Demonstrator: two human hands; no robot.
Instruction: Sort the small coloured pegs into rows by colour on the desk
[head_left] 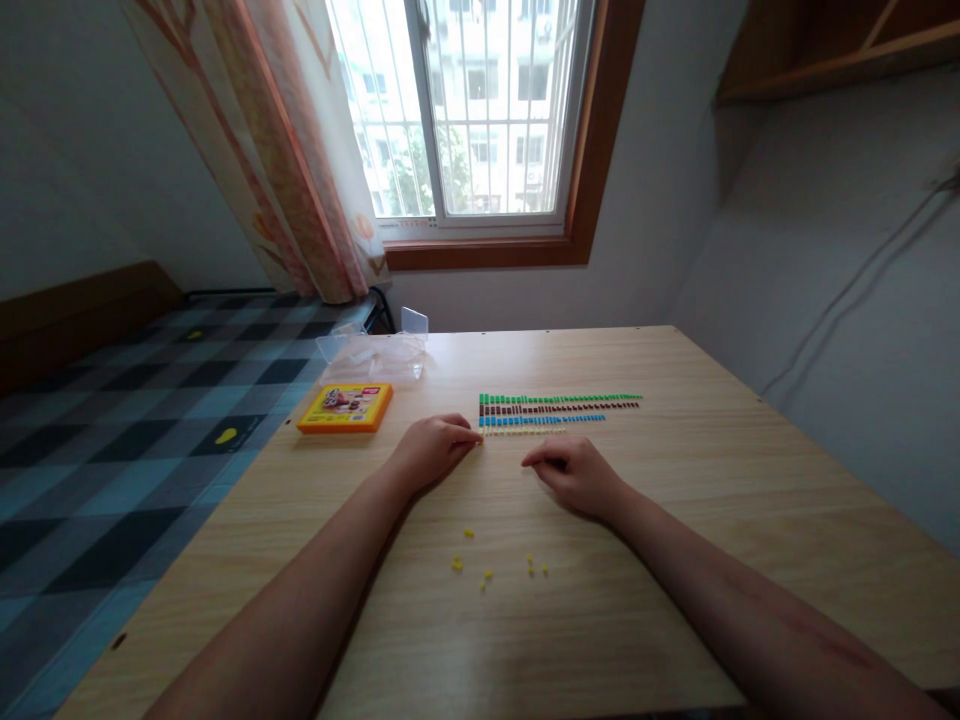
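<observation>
On the wooden table [675, 520] lie rows of tiny beads: a green row [559, 398], a brown row [559, 408], a blue row [541, 420] and a pale yellow row [525, 431] nearest me. My left hand [433, 448] rests curled on the table, fingertips touching the left end of the yellow row. My right hand [574, 472] rests just below that row, fingers curled in a pinch; what they hold, if anything, is too small to see. Several loose yellow beads [495, 565] lie scattered between my forearms.
An orange box [345, 407] lies at the table's left, with a clear plastic lidded case [371, 355] behind it. A bed with a checked cover [112, 440] stands to the left. A window and curtain are behind the table; a wall is on the right.
</observation>
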